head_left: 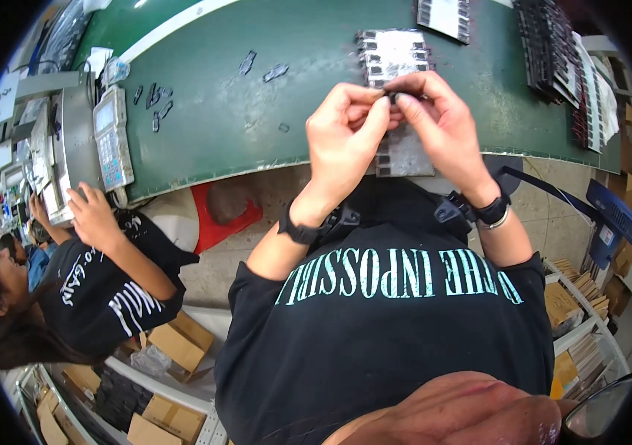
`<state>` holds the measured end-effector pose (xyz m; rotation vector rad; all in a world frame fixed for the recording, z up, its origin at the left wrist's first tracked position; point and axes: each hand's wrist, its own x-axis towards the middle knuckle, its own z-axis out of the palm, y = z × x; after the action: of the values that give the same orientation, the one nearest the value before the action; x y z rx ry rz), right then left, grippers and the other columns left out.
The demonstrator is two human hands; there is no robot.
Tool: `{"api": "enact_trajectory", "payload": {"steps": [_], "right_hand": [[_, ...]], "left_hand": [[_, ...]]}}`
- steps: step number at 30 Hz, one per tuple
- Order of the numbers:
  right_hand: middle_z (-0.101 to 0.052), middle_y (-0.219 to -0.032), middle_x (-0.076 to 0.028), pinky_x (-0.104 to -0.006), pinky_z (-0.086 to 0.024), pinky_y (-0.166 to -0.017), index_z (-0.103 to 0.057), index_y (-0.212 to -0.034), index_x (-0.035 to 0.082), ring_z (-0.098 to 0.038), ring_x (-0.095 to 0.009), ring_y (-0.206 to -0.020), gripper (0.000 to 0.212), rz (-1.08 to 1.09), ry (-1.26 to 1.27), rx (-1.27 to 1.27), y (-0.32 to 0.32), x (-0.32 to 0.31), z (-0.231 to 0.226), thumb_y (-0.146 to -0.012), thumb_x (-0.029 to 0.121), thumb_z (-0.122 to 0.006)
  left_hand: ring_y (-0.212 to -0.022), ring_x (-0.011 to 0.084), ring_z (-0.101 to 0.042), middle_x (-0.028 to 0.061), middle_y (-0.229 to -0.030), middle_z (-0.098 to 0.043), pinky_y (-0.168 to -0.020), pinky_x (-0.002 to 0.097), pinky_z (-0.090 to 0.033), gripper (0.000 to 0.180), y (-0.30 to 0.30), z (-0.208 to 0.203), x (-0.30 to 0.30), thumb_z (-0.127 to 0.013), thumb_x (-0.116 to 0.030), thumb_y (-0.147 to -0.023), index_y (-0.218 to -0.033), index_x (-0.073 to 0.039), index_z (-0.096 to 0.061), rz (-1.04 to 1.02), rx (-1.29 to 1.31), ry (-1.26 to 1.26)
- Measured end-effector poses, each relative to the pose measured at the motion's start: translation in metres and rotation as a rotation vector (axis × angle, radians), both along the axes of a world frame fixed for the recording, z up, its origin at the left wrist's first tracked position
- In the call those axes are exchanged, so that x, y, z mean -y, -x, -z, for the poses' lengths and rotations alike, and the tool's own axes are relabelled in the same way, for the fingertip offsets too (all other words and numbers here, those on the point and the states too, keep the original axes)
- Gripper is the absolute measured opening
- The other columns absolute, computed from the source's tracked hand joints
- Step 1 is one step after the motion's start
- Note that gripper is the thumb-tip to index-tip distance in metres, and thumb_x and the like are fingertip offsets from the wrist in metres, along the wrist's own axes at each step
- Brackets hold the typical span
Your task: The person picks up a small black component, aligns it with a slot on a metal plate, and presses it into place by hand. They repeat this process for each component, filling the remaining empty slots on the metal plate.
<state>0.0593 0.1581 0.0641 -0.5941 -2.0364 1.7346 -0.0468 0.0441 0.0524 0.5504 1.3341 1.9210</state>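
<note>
My left hand and my right hand meet above the near part of the table. Between their thumbs and fingertips they pinch a small black part, mostly covered by the fingers, so its kind cannot be made out. Just beneath and beyond my hands lies a white board with dark small pieces lined along its two long sides. A grey plate shows below my hands at the table's front edge. Loose small black pieces lie on the green table to the left.
At the far right, black strips are stacked beside more boards. Another white board lies at the back. On the left stand a keypad device and a person working at a machine. A red stool is under the table edge.
</note>
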Motion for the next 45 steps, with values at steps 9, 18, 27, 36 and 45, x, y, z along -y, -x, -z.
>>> {"api": "enact_trajectory", "payload": {"steps": [9, 18, 27, 36, 45], "right_hand": [[-0.064, -0.111, -0.007, -0.0266, -0.052, -0.086, -0.061, -0.122, -0.004, -0.063, -0.011, -0.096, 0.025, -0.255, 0.465, -0.1, -0.021, -0.002, -0.007, -0.099, 0.003, -0.056], [-0.068, -0.11, -0.008, -0.0319, -0.051, -0.087, -0.066, -0.119, 0.001, -0.065, -0.017, -0.103, 0.031, -0.049, -0.828, 0.195, 0.019, -0.09, -0.005, -0.1, 0.023, -0.059], [-0.064, -0.093, -0.015, -0.0315, -0.051, -0.078, -0.066, -0.103, -0.002, -0.064, -0.027, -0.089, 0.022, -0.133, -1.015, 0.28, 0.033, -0.086, -0.01, -0.088, 0.014, -0.068], [-0.067, -0.094, -0.007, -0.0324, -0.053, -0.074, -0.066, -0.109, 0.0, -0.065, -0.018, -0.086, 0.024, -0.227, -0.413, 0.272, 0.021, -0.12, -0.031, -0.093, 0.018, -0.066], [-0.066, -0.115, -0.009, -0.0264, -0.057, -0.077, -0.049, -0.135, 0.0, -0.066, -0.013, -0.095, 0.046, -0.009, 0.289, -0.082, -0.017, -0.092, -0.075, -0.096, 0.019, -0.065]], "left_hand": [[-0.083, 0.0165, -0.071, 0.012, -0.092, -0.07, -0.075, 0.0268, -0.06, 0.014, -0.002, 0.003, 0.026, -0.066, -0.001, -0.095, -0.105, 0.006, -0.059, 0.117, 0.089, -0.046], [-0.081, 0.0098, -0.067, 0.0046, -0.094, -0.071, -0.073, 0.0251, -0.056, 0.014, 0.004, -0.004, 0.088, -0.068, -0.003, -0.092, -0.106, 0.002, -0.064, 0.543, -0.094, 0.267], [-0.087, 0.0082, -0.067, 0.0078, -0.112, -0.071, -0.075, 0.0244, -0.055, 0.014, -0.026, 0.023, 0.094, -0.068, -0.007, -0.093, -0.103, 0.001, -0.064, 0.528, 0.041, 0.351], [-0.092, 0.0101, -0.067, 0.0133, -0.118, -0.069, -0.075, 0.0248, -0.056, 0.016, -0.029, 0.016, 0.095, -0.067, -0.007, -0.094, -0.107, 0.0, -0.063, 0.422, 0.152, 0.336], [-0.083, 0.0122, -0.066, 0.0077, -0.101, -0.069, -0.08, 0.0271, -0.056, 0.026, 0.033, -0.03, 0.045, -0.069, -0.011, -0.093, -0.115, 0.002, -0.061, 0.024, -0.064, -0.025]]}}
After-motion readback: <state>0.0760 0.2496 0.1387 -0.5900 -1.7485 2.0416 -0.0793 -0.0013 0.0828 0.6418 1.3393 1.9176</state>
